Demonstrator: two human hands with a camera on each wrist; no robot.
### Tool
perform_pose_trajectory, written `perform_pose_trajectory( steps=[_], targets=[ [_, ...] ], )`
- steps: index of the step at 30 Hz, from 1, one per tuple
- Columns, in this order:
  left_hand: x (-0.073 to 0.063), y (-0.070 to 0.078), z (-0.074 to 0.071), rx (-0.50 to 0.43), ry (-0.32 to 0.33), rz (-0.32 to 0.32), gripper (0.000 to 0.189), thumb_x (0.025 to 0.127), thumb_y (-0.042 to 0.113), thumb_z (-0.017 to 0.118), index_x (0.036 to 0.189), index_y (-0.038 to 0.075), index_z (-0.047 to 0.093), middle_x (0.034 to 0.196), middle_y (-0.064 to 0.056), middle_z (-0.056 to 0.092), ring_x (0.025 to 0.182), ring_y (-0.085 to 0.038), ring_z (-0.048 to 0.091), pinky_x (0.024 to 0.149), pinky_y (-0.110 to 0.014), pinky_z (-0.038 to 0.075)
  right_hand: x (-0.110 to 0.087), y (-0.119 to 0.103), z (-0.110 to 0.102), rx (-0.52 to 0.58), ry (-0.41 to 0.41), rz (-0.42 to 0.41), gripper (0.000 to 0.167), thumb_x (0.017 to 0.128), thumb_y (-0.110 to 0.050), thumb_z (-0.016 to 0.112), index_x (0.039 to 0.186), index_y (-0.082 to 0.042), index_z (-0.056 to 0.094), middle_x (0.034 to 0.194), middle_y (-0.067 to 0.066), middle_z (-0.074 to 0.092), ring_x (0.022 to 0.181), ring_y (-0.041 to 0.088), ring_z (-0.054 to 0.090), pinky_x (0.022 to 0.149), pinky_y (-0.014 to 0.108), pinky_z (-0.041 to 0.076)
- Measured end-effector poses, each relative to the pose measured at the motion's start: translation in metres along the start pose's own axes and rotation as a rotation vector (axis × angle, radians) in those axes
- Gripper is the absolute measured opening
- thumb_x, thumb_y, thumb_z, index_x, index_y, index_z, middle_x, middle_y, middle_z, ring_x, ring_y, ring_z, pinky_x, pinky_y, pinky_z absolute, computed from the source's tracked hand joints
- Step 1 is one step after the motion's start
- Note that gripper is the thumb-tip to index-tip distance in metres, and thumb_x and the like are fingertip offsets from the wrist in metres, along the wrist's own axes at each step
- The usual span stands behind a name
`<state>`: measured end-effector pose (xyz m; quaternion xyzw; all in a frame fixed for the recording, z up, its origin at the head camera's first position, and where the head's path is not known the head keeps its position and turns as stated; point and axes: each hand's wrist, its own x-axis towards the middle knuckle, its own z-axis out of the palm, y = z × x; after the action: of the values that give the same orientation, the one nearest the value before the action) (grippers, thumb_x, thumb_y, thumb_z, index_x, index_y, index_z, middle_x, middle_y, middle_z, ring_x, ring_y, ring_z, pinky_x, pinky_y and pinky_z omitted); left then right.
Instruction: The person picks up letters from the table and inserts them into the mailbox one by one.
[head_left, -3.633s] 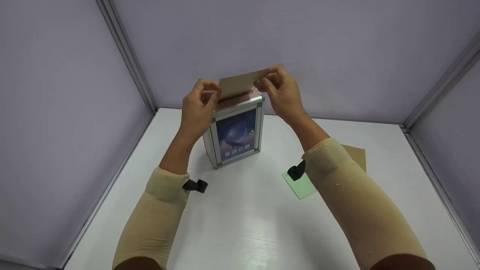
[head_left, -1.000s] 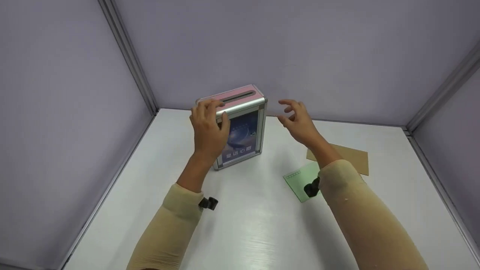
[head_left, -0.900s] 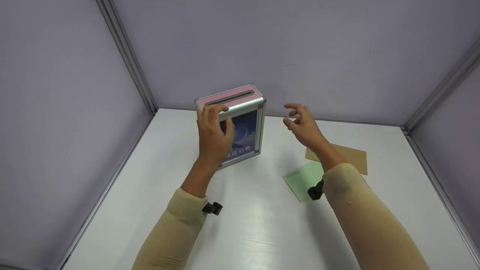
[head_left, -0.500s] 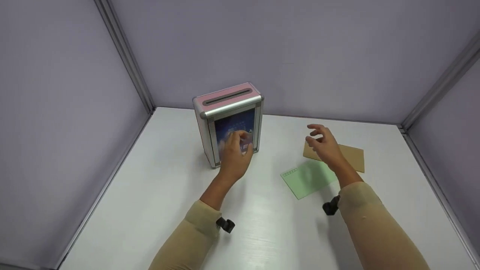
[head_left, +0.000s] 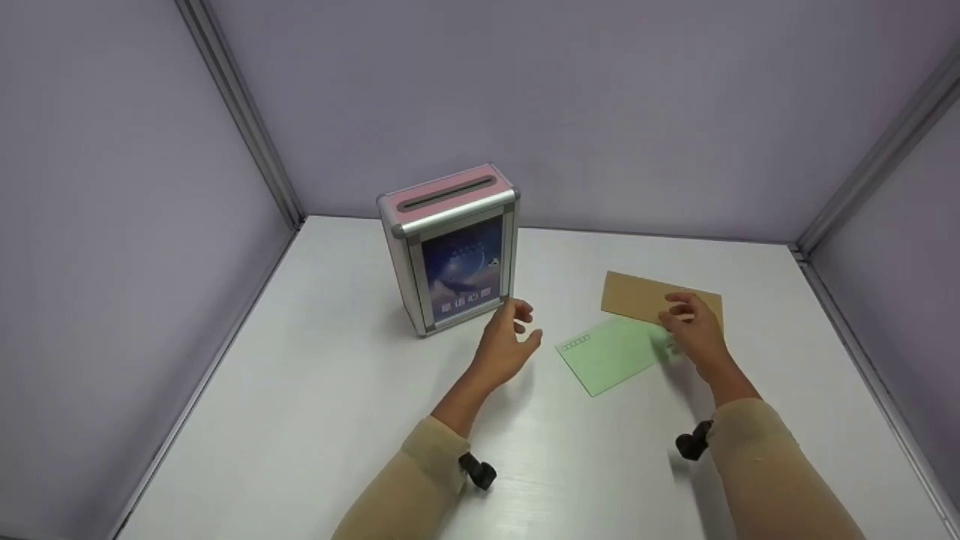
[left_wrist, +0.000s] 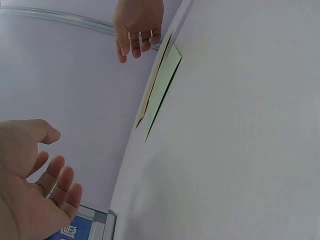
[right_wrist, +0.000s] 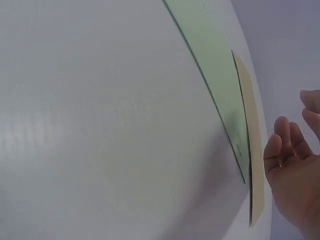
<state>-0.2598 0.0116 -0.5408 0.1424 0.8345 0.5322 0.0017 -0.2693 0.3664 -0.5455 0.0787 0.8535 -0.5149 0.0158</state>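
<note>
My right hand [head_left: 696,330], fingers loosely bent and holding nothing, hovers over the right end of a green envelope [head_left: 611,352] and a brown envelope [head_left: 637,295]. The green one lies nearer me, its row of small boxes at the upper left corner. My left hand [head_left: 506,349] is empty with relaxed fingers, between the box and the green envelope. The slotted box [head_left: 463,262] stands upright, with a pink top, silver edges and a blue picture on its front. In the left wrist view, both envelopes and my spread left hand [left_wrist: 40,180] show.
The white table [head_left: 315,420] carries everything. Purple-grey panels [head_left: 600,135] with metal corner rails enclose it at the back and both sides. A small black camera [head_left: 478,471] sits on the left sleeve and another black camera [head_left: 694,441] on the right one.
A brown envelope held by both hands over the box's slot is out of sight from there. Both hands came away from the box, moving right and toward me, the right one reaching the envelopes.
</note>
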Motion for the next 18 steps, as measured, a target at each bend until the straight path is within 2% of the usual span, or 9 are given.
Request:
perform_pose_trajectory(
  steps=[5, 7, 12, 15, 18],
  targets=[
    [-0.001, 0.001, 0.018, 0.066, -0.064, -0.040, 0.038, 0.101, 0.018, 0.076, 0.133, 0.010, 0.058, 0.130, -0.009, 0.063, 0.117, -0.029, 0.066, 0.103, -0.039, 0.056, -0.010, 0.012, -0.010, -0.078, 0.004, 0.062, 0.057, 0.111, -0.033, 0.060, 0.156, -0.002, 0.044, 0.137, 0.017, 0.053, 0.115, 0.026, 0.057, 0.083, 0.028, 0.053],
    [0.000, 0.001, 0.024, 0.089, -0.088, -0.059, 0.038, 0.100, 0.018, 0.078, 0.132, 0.012, 0.059, 0.130, -0.009, 0.063, 0.116, -0.026, 0.065, 0.103, -0.038, 0.056, -0.014, 0.015, -0.013, -0.120, 0.003, 0.084, 0.060, 0.110, -0.035, 0.060, 0.154, 0.002, 0.043, 0.140, 0.022, 0.053, 0.121, 0.032, 0.058, 0.089, 0.033, 0.052],
    [0.004, -0.002, 0.036, 0.119, -0.145, -0.115, 0.041, 0.097, 0.022, 0.082, 0.132, 0.013, 0.061, 0.130, -0.008, 0.062, 0.117, -0.023, 0.063, 0.103, -0.038, 0.056, -0.021, 0.021, -0.016, -0.218, 0.005, 0.153, 0.072, 0.106, -0.040, 0.066, 0.152, 0.010, 0.041, 0.155, 0.036, 0.047, 0.143, 0.050, 0.050, 0.111, 0.055, 0.050],
    [0.007, -0.005, 0.042, 0.137, -0.175, -0.147, 0.044, 0.096, 0.024, 0.084, 0.133, 0.012, 0.061, 0.130, -0.008, 0.062, 0.118, -0.022, 0.063, 0.104, -0.037, 0.056, -0.022, 0.023, -0.016, -0.267, -0.001, 0.197, 0.079, 0.104, -0.044, 0.069, 0.151, 0.013, 0.040, 0.157, 0.038, 0.045, 0.145, 0.053, 0.047, 0.118, 0.060, 0.045],
    [0.009, -0.009, 0.047, 0.177, -0.195, -0.168, 0.047, 0.095, 0.026, 0.085, 0.132, 0.010, 0.062, 0.126, -0.009, 0.063, 0.112, -0.020, 0.062, 0.102, -0.036, 0.055, -0.024, 0.027, -0.016, -0.294, -0.028, 0.209, 0.084, 0.103, -0.046, 0.069, 0.152, 0.014, 0.037, 0.157, 0.040, 0.038, 0.144, 0.054, 0.045, 0.119, 0.062, 0.043]
  ],
)
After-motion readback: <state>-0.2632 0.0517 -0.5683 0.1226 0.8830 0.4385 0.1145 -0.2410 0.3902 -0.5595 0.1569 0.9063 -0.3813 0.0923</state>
